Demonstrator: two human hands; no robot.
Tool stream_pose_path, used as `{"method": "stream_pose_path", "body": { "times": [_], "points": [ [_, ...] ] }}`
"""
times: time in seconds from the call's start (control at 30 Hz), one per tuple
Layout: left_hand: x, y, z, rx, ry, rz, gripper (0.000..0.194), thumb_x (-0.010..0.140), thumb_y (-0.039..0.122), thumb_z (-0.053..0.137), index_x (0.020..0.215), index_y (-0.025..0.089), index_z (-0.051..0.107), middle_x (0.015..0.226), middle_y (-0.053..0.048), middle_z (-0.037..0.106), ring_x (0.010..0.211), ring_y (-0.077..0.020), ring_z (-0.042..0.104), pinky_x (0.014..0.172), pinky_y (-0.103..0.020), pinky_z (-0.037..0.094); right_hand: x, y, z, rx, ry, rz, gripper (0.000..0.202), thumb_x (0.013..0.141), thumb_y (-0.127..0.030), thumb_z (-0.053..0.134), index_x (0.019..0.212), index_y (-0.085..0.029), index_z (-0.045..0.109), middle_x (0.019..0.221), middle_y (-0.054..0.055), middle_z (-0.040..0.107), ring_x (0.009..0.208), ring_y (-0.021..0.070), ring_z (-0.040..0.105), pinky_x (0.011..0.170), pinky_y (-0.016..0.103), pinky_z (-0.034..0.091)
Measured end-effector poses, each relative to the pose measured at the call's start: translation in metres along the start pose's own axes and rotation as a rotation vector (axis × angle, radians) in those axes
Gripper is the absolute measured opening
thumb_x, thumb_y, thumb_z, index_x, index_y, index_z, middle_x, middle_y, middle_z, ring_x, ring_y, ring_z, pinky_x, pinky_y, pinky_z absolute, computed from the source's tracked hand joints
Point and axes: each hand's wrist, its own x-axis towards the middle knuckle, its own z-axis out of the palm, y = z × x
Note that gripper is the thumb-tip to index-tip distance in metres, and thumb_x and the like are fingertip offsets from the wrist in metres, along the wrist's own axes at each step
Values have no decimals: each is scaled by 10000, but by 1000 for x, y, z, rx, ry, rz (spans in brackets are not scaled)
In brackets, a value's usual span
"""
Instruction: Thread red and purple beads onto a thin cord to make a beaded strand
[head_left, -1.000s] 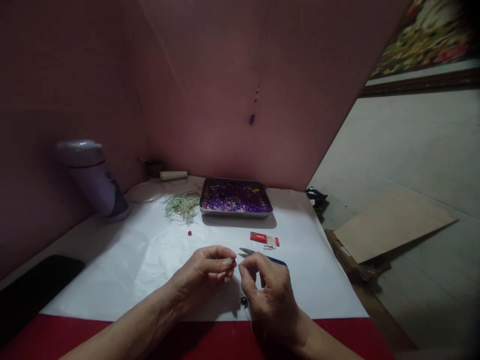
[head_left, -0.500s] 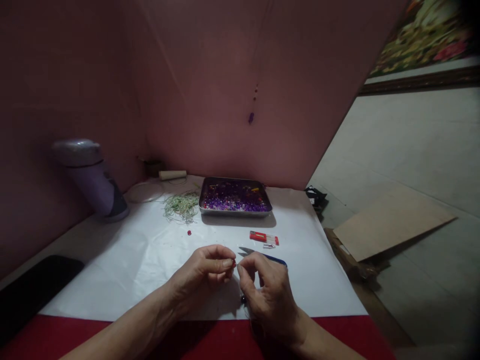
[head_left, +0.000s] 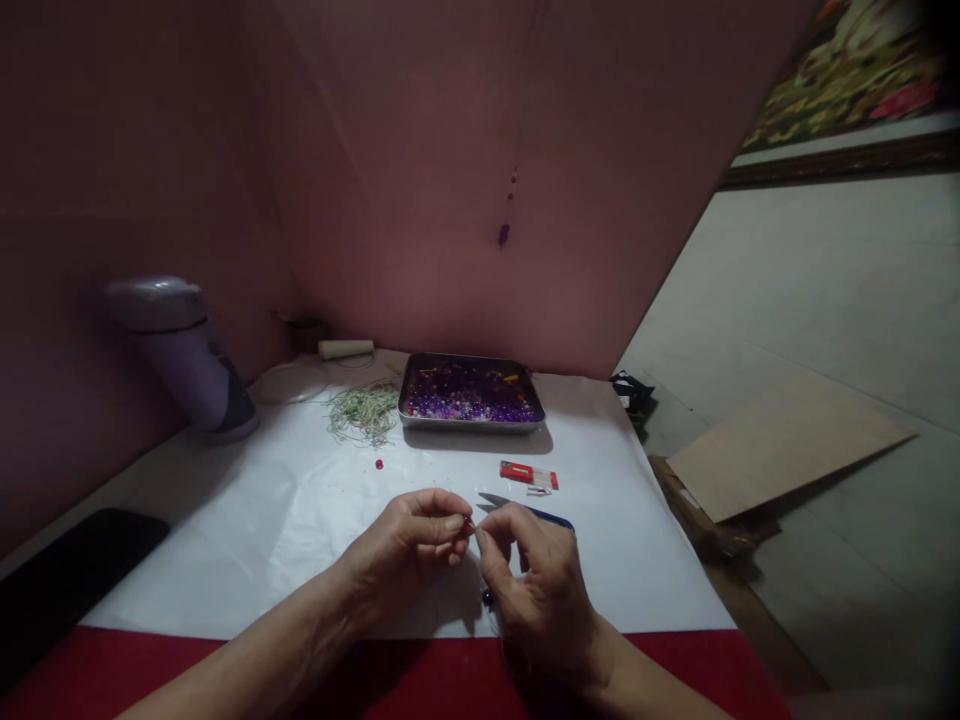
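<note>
My left hand [head_left: 420, 535] pinches a small red bead [head_left: 469, 524] between thumb and index finger. Close against it, my right hand [head_left: 529, 575] has thumb and index finger pressed together at the bead; whatever thin thing they grip is too small to name. Below the right hand a dark round bead [head_left: 487, 597] shows, and a fine thread [head_left: 496, 625] loops down over the red edge. Scissors [head_left: 555, 518] with blue handles lie partly hidden behind the right hand, blades pointing left. Another red bead [head_left: 379, 464] rests on the white sheet.
A metal tray [head_left: 472, 428] of mostly purple beads stands at the back, beside tangled greenish thread [head_left: 364, 413]. A red needle packet [head_left: 529, 475] lies before it. At left are a purple bottle [head_left: 191, 360] and a black flat object [head_left: 82, 565]. The white sheet [head_left: 262, 530] covers the table.
Both hands stay almost in place. The fingertips have shifted very slightly at the red bead, which shows a little more now.
</note>
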Motion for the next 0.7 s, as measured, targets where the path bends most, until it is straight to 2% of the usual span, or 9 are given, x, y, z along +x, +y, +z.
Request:
{"method": "stream_pose_path", "body": {
  "times": [0.27,0.7],
  "points": [
    [0,-1,1,4,-16,3,106,662,83,713,757,88,664,668,-43,625,570,-72,544,595,-179,421,0,0,0,-13,3,3,137,814,-99,500,698,-167,526,579,-9,543,479,105,478,482,232,330],
    [0,0,0,-2,-39,9,118,635,97,733,731,88,664,650,-44,623,557,-76,527,589,-185,401,-1,0,0,-33,4,-12,145,825,-105,498,699,-169,529,577,-6,558,473,104,489,473,226,334]
  ]
}}
